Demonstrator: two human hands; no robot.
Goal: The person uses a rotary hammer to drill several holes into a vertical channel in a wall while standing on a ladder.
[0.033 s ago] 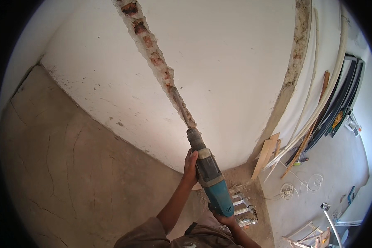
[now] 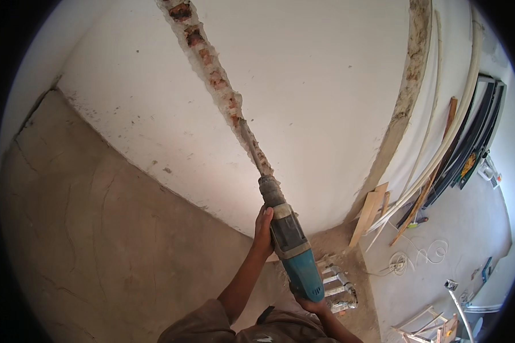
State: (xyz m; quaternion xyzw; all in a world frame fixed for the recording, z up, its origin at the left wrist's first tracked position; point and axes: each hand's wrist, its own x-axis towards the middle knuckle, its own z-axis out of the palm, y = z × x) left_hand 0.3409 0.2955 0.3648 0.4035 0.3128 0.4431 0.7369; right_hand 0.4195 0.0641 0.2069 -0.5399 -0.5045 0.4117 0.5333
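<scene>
A teal and dark grey hammer drill [image 2: 292,234] slants up across the middle of the view, held in both my hands. My left hand [image 2: 263,231] is closed round the left side of its body, below the chuck. My right hand [image 2: 311,303] grips its rear end, with most of the fingers hidden behind the teal housing. A long chisel bit [image 2: 252,144] runs from the chuck into a rough groove [image 2: 216,78] in the white wall. Red brick and broken plaster show along the groove; whether the bit's tip touches the brick, I cannot tell.
A second, grey-brown channel [image 2: 403,108] runs down the wall at right. Beyond it lean pale pipes [image 2: 440,151], wooden boards [image 2: 367,216] and dark profiles [image 2: 469,140]. Coiled white cable [image 2: 399,263] lies on the floor. A ladder-like frame [image 2: 339,288] stands below the drill.
</scene>
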